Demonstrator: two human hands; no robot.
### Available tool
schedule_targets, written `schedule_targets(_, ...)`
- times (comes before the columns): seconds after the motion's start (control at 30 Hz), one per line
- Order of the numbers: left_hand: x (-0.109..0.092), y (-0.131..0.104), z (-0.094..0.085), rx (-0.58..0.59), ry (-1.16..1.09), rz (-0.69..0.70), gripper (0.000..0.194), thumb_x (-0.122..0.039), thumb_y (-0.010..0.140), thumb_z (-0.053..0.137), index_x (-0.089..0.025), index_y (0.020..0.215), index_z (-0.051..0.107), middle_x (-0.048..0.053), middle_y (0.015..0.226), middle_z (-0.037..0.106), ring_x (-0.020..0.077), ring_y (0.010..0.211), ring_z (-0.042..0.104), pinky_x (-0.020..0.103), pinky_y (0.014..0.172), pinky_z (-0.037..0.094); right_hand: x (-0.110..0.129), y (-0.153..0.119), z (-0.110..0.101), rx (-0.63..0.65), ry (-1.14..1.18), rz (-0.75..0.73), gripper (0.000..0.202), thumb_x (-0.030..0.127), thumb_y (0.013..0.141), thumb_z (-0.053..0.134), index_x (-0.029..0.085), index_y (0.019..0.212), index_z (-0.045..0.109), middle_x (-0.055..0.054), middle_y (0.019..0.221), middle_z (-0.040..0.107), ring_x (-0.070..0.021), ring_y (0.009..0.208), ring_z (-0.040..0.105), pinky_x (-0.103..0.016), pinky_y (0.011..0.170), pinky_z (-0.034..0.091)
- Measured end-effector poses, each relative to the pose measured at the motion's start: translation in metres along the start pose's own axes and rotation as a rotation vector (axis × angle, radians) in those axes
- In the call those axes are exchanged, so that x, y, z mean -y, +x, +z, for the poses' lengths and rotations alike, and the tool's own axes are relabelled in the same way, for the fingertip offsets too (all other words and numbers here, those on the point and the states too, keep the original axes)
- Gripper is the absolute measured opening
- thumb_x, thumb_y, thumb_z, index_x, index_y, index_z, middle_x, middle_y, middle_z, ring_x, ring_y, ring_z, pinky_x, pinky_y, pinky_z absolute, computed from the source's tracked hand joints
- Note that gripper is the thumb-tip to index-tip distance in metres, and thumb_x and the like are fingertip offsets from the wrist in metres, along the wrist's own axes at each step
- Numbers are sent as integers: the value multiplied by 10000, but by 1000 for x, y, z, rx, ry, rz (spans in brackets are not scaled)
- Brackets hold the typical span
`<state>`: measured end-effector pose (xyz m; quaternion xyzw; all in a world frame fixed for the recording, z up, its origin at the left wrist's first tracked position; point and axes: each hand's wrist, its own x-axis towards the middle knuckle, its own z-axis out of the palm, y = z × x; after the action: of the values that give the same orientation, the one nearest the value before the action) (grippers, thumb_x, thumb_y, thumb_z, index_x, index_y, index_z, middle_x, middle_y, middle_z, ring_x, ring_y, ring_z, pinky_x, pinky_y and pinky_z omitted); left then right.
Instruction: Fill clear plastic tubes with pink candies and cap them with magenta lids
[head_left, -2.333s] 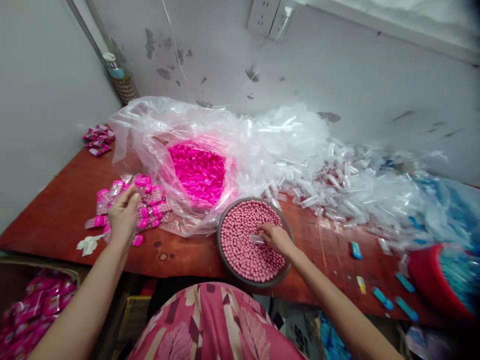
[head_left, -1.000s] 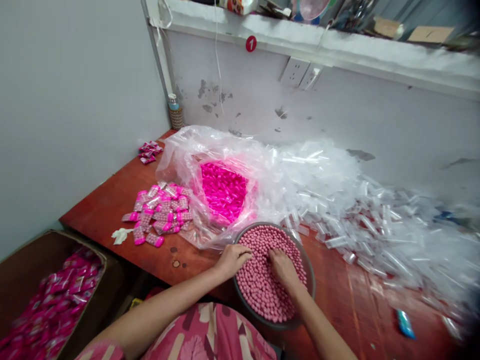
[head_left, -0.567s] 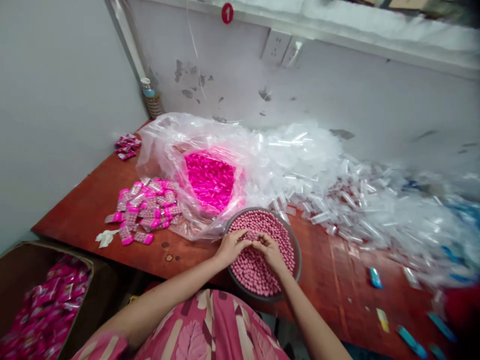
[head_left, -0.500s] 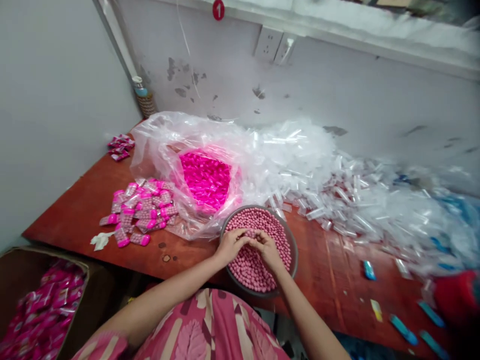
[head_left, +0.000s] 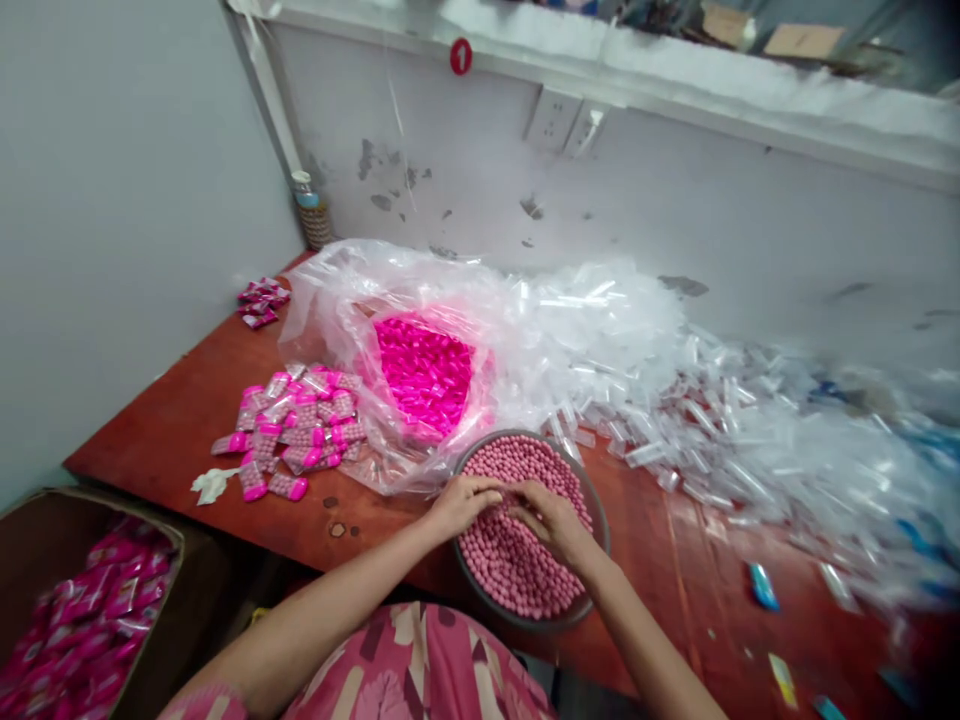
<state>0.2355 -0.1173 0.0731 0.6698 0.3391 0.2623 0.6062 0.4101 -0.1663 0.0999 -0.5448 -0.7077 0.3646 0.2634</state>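
Note:
A dark round bowl (head_left: pixel 602 535) full of pink beads (head_left: pixel 529 585) stands at the front edge of the table. Over its left part is my left hand (head_left: pixel 463 504), fingers closed and pinched toward the middle. Meeting it from the other side, my right hand (head_left: pixel 553 515) has its fingers curled and its tips close to the left fingertips. Whatever small thing lies between them is hidden by the fingers. Behind the bowl, a clear plastic bag (head_left: pixel 322 270) lies open around bright pink caps (head_left: pixel 424 375).
Clear bottles filled with pink beads and capped in pink (head_left: pixel 304 425) lie piled at left. Empty clear tubes (head_left: pixel 697 410) spread across the right. A carton (head_left: pixel 176 560) of pink packets (head_left: pixel 112 600) stands lower left. White scrap (head_left: pixel 214 485) lies near the edge.
The view has shifted, so the table appears slightly lower and further right. My right hand has turned more over the beads, and the pink bit seen between the fingertips is now hidden.

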Motion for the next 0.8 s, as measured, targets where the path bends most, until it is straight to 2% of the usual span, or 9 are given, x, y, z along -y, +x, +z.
schedule_targets(0.13, 0, -4, -7, 27, 85, 25, 237, -231, 781, 452, -177, 904, 648, 22, 858, 673, 144, 780, 589, 228, 730, 418, -4, 6, 5, 115, -96, 44, 99, 284, 770, 492, 208, 816, 535, -18, 713, 569, -145, 641, 510, -251, 593, 391)
schedule_targets(0.2, 2, -5, -7, 25, 138, 38, 229, -220, 791, 440, -166, 849, 656, 17, 787, 672, 129, 728, 583, 206, 694, 410, -4, 11, 6, 183, -123, 86, 101, 284, 775, 475, 196, 730, 498, 8, 631, 533, -122, 574, 479, -225, 540, 363)
schedule_targets(0.37, 10, -6, -10, 14, 178, 20, 228, -204, 802, 425, -162, 848, 644, 17, 783, 661, 122, 728, 572, 195, 694, 391, -3, 24, 4, 350, -181, 178, 92, 244, 771, 442, 180, 712, 472, 39, 568, 490, -89, 511, 444, -191, 485, 315)
schedule_targets(0.47, 11, -9, -22, -42, 127, 4, 230, -195, 798, 423, -162, 813, 651, 23, 768, 657, 130, 720, 568, 205, 702, 391, -10, 36, -1, 494, -342, 170, 89, 227, 727, 478, 175, 657, 497, 34, 554, 510, -90, 504, 444, -191, 467, 285)
schedule_targets(0.57, 12, -15, -41, -127, -35, -26, 232, -195, 792, 424, -164, 805, 654, 25, 785, 653, 133, 731, 565, 220, 718, 397, -20, 67, -9, 583, -505, 179, 90, 270, 678, 541, 184, 667, 565, 7, 596, 584, -120, 546, 510, -201, 492, 312)
schedule_targets(0.63, 16, -19, -54, -166, -211, -88, 223, -238, 783, 445, -158, 837, 646, 33, 799, 647, 141, 731, 564, 237, 705, 410, -23, 106, -12, 498, -547, 173, 176, 341, 700, 531, 198, 776, 599, -23, 703, 634, -150, 628, 566, -215, 550, 359)
schedule_targets(0.7, 22, -22, -65, -184, -439, -179, 249, -301, 767, 474, -142, 885, 626, 45, 795, 637, 142, 694, 562, 249, 661, 429, -22, 159, -9, 311, -549, 152, 284, 390, 781, 425, 192, 911, 582, -51, 802, 648, -162, 698, 592, -228, 615, 389)
schedule_targets(0.77, 29, -25, -76, -195, -658, -240, 293, -346, 750, 501, -127, 915, 603, 52, 791, 627, 132, 663, 557, 247, 635, 437, -21, 218, 1, 63, -637, 142, 339, 404, 817, 363, 172, 952, 570, -74, 838, 643, -180, 742, 595, -248, 653, 395)
schedule_targets(0.8, 32, -25, -83, -210, -736, -254, 307, -356, 742, 514, -123, 924, 595, 55, 797, 623, 129, 666, 555, 248, 639, 438, -21, 247, 7, -9, -693, 163, 342, 392, 825, 354, 162, 958, 569, -84, 845, 641, -191, 761, 596, -258, 661, 397)
